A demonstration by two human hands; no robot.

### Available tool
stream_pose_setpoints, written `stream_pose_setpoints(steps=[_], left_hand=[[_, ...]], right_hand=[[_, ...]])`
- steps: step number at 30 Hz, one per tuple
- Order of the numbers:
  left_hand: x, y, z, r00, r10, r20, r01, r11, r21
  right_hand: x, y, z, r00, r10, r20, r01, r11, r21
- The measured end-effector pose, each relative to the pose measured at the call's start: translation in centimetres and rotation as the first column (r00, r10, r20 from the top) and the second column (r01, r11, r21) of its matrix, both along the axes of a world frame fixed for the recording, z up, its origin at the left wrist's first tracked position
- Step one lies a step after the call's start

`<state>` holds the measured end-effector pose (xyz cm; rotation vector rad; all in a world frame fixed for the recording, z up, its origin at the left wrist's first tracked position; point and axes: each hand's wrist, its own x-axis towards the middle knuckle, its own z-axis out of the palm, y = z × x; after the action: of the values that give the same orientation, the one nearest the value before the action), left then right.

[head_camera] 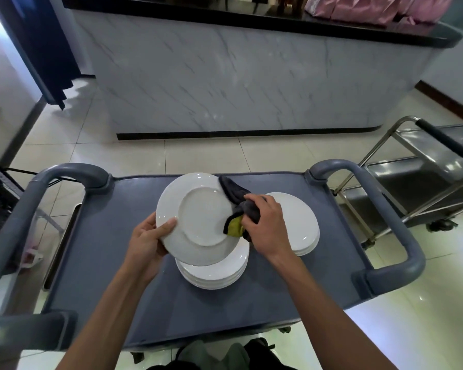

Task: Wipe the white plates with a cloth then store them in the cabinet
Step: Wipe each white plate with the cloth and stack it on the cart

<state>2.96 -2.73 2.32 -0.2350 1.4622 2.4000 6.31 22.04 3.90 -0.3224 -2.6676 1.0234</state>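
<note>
Above the cart (pixel 96 263), left hand (pixel 147 240) grips a plate (pixel 198 217); right hand (pixel 265 222) fingers clutch the cloth (pixel 241 206).

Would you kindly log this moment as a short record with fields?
left hand: grips rim of held plate, underside up
right hand: presses cloth on that plate
stack: plates on cart, below the held plate
other plates: on cart, right of stack
steel trolley: to the right, apart
stage: wiping; nothing stored yet
</note>
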Motion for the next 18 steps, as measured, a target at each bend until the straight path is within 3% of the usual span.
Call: stream_pose_setpoints(steps=[6,11,14,18], left_hand=[[-1.3,3.2,1.7,0.989,-0.042,-0.140,0.025,0.992,-0.120],[-2.2,8.1,2.8,0.903,-0.151,-0.402,-0.015,0.925,-0.380],[-2.6,11.7,3.0,0.809,-0.285,-0.515,-0.092,0.803,-0.589],[-2.5,16.9,3.3,0.700,-0.484,-0.524,-0.170,0.600,-0.782]], right_hand=[[0.8,3.4,0.6,0.996,-0.083,-0.045,0.083,0.997,-0.004],[2.5,7.3,1.3,0.994,-0.072,-0.086,0.080,0.992,0.097],[3.9,10.2,1.4,0.991,-0.098,-0.090,0.109,0.987,0.115],[5.7,14.1,1.5,0.991,-0.112,-0.071,0.121,0.983,0.141]])
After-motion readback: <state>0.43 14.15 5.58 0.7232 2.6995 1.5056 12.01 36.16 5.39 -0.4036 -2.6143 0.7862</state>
